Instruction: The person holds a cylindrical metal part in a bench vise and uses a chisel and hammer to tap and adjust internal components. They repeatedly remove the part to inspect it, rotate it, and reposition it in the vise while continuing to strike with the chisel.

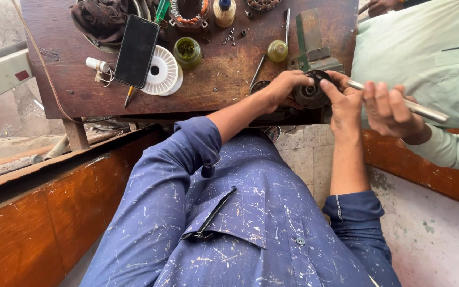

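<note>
My left hand (pixel 284 85) and my right hand (pixel 343 101) both grip a round dark metal part (pixel 311 94) at the near edge of a brown wooden workbench (pixel 213 79). The part sits just in front of a green metal vise (pixel 314 48). Another person's hand (pixel 391 109) on the right holds a silver metal rod (pixel 421 109) whose tip reaches toward the round part, close to my right hand's fingers.
On the bench lie a black phone (pixel 136 50), a white plastic spool (pixel 163 72), a green glass jar (pixel 188 52), a green-handled screwdriver (pixel 278 50), a copper-wound stator (pixel 188 13), loose screws (pixel 232 36) and a dark cloth (pixel 102 18). Orange wooden panels flank me.
</note>
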